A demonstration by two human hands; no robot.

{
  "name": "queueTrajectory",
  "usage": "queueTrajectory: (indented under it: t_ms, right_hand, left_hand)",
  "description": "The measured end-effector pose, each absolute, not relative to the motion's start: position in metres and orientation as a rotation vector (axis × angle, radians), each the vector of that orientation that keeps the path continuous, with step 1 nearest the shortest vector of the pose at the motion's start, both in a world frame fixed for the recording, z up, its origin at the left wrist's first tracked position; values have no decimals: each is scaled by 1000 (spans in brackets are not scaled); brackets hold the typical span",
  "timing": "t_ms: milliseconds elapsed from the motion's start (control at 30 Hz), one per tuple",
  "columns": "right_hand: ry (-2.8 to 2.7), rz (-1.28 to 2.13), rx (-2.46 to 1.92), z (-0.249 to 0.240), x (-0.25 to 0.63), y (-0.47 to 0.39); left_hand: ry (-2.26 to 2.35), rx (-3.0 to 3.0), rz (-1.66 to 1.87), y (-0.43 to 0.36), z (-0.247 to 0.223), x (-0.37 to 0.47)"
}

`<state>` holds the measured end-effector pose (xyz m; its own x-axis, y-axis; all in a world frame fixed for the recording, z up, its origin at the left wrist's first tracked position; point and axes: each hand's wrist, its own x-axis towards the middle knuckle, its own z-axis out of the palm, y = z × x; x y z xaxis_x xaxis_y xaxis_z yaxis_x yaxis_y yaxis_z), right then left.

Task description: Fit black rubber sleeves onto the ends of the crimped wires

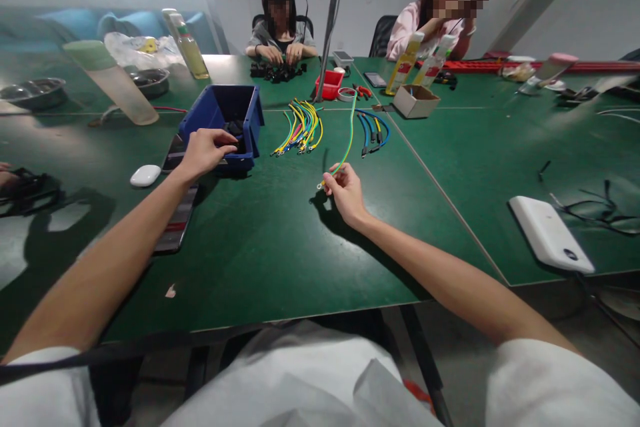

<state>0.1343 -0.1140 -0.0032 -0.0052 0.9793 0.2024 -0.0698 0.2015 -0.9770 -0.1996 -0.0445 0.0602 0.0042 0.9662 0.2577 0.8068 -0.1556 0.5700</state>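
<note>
My right hand (pixel 346 192) pinches a green-and-yellow wire (pixel 351 133) near its lower end. A metal ring terminal (pixel 320 185) sticks out past the fingertips, and the rest of the wire arcs upward and away. At the front edge of a blue bin (pixel 195 107), my left hand (pixel 207 149) dips its fingers inside, thumb and fingers drawn together. Small dark parts (pixel 233 128) lie in the bin by those fingers; whatever they grip is too small to make out. Between the bin and the held wire rests a bundle of yellow and green wires (pixel 307 125).
Blue wires (pixel 386 133) lie right of the held wire. Behind are a red box (pixel 329 85), a tape roll (pixel 346 95) and a cardboard box (pixel 416 102). A white power bank (pixel 547 232) sits right, a white case (pixel 145 176) left. Two people sit across the table.
</note>
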Motion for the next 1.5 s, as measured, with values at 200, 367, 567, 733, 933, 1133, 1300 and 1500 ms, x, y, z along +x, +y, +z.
queueTrajectory:
  t_ms: [200, 367, 567, 733, 933, 1133, 1300, 1500]
  right_hand:
    - [-1276, 1096, -938, -10, 135, -111]
    - [-1261, 1105, -965, -12, 136, -110]
    - [-1222, 1138, -975, -10, 135, -111]
    - [-1170, 1171, -978, -7, 134, -114]
    - [-1127, 1182, -946, -4, 136, -116]
    - [-1147, 1192, -973, -2, 137, -118]
    - [-1176, 1184, -976, -1, 137, -120]
    - [-1166, 1169, -971, 1, 136, -122]
  left_hand:
    - [1925, 1995, 1240, -61, 57, -184]
    - [1938, 1959, 1359, -86, 59, -162]
    - [1751, 1891, 1363, -114, 52, -130]
    - [1389, 1686, 1263, -135, 33, -97]
    - [1362, 1604, 1147, -146, 17, -60]
    - [1474, 1720, 1163, -145, 8, -55]
    - [1429, 1714, 1133, -145, 5, -59]
    - [1437, 1714, 1133, -145, 4, -59]
